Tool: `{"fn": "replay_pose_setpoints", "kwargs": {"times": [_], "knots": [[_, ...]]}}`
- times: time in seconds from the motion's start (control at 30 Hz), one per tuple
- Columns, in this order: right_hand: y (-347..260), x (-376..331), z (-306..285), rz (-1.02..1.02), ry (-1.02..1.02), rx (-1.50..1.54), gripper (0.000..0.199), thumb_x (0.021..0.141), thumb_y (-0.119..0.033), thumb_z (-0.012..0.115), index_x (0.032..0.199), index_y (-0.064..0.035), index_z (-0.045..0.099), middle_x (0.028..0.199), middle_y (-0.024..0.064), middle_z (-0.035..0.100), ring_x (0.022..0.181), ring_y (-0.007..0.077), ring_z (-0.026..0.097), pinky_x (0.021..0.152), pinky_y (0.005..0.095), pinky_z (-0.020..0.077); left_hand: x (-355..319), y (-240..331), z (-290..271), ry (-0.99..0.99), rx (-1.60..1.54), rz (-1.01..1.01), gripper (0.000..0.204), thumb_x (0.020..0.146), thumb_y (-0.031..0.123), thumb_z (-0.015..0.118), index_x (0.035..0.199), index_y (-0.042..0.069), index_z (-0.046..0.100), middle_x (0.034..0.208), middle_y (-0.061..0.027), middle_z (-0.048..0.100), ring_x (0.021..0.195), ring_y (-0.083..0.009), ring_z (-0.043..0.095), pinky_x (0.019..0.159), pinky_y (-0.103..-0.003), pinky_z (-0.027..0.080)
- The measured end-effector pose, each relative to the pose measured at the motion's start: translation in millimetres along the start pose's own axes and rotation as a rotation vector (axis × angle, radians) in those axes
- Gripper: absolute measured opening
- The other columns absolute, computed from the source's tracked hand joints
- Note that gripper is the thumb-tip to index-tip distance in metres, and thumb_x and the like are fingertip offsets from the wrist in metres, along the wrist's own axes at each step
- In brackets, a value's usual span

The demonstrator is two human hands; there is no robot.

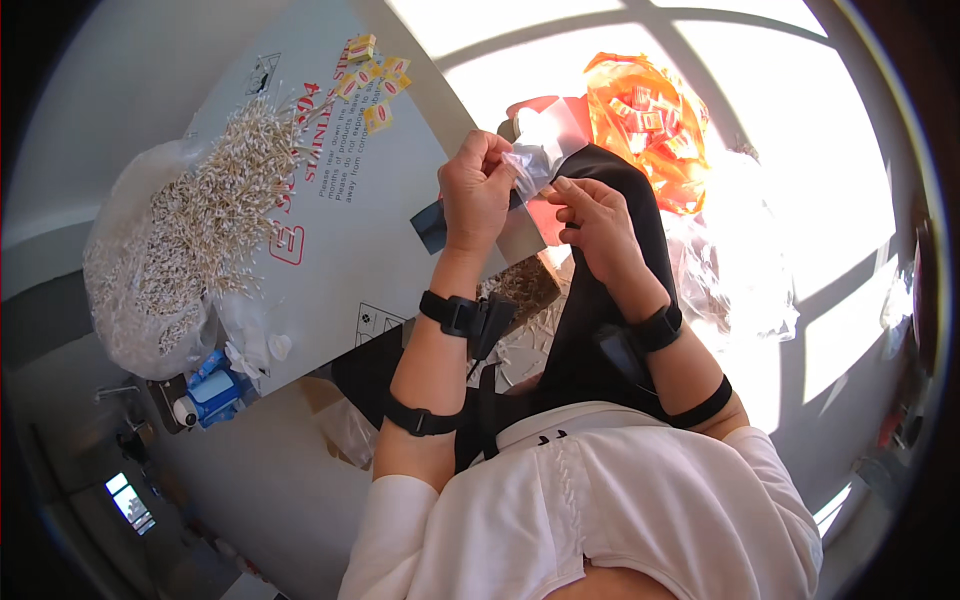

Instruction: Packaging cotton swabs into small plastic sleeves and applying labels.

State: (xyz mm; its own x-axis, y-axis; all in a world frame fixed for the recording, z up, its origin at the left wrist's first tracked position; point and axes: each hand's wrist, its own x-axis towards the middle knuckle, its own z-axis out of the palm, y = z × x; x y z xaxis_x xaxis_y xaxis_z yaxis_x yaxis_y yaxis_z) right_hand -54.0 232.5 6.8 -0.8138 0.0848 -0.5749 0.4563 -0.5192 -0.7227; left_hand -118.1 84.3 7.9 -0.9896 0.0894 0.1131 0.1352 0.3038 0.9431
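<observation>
Above the corner of the table, both my hands are raised around a small transparent plastic bag (pixel 529 172). My left hand (pixel 474 192) pinches the bag's left side between thumb and fingers. On the other side, my right hand (pixel 603 222) has its thumb and forefinger at the bag's lower right edge, the other fingers curled. What the bag contains, if anything, I cannot make out. A heap of cotton swabs (pixel 235 185) spills out of a large plastic bag (pixel 125 220) on the table to the left.
Small yellow cards (pixel 378 116) lie at the table's (pixel 340 250) far edge. A blue packet (pixel 212 388) sits at its near left corner. Right of my knee, an orange bag (pixel 610 85) holds several small packs; a transparent bag (pixel 740 270) lies nearer. Loose swabs lie below.
</observation>
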Motion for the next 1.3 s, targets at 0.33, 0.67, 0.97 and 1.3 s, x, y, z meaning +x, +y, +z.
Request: {"fn": "replay_pose_setpoints", "kwargs": {"times": [0.33,0.67,0.97,1.3], "knots": [[36,73,0,-0.345,0.266,0.107,0.012,0.088,-0.007,0.070,0.081,0.0016,0.070,0.065,-0.0011,0.060,0.057,0.0051,0.049,0.051,0.0210,0.0383,50,-47,35,-0.075,0.327,0.328,0.012,0.077,0.005,0.072,0.089,0.005,0.070,0.080,-0.0100,0.069,0.069,-0.0217,0.066,0.065,-0.031,0.052],[59,77,-1,-0.279,0.334,0.093,0.010,0.087,-0.007,0.070,0.082,0.0015,0.071,0.066,-0.0021,0.060,0.057,0.0050,0.049,0.052,0.0217,0.0377,52,-66,35,-0.185,0.427,0.343,0.012,0.073,0.006,0.070,0.083,0.010,0.072,0.078,-0.0073,0.069,0.080,-0.0279,0.063,0.073,-0.039,0.052],[56,57,1,-0.247,0.255,0.136,0.013,0.089,-0.009,0.070,0.080,0.0003,0.069,0.066,-0.0022,0.058,0.056,0.0040,0.048,0.048,0.0208,0.0366,45,-56,21,-0.209,0.516,0.498,0.014,0.073,0.005,0.071,0.087,0.009,0.072,0.088,-0.0050,0.070,0.087,-0.0251,0.062,0.078,-0.035,0.051],[72,46,16,-0.345,0.134,-0.008,0.016,0.085,-0.003,0.073,0.072,-0.0061,0.065,0.068,-0.0088,0.049,0.063,0.0021,0.039,0.056,0.0209,0.0289,40,-50,-8,-0.255,0.226,0.113,0.014,0.080,0.018,0.065,0.079,0.005,0.071,0.076,-0.0165,0.069,0.072,-0.0358,0.067,0.068,-0.043,0.053]]}}
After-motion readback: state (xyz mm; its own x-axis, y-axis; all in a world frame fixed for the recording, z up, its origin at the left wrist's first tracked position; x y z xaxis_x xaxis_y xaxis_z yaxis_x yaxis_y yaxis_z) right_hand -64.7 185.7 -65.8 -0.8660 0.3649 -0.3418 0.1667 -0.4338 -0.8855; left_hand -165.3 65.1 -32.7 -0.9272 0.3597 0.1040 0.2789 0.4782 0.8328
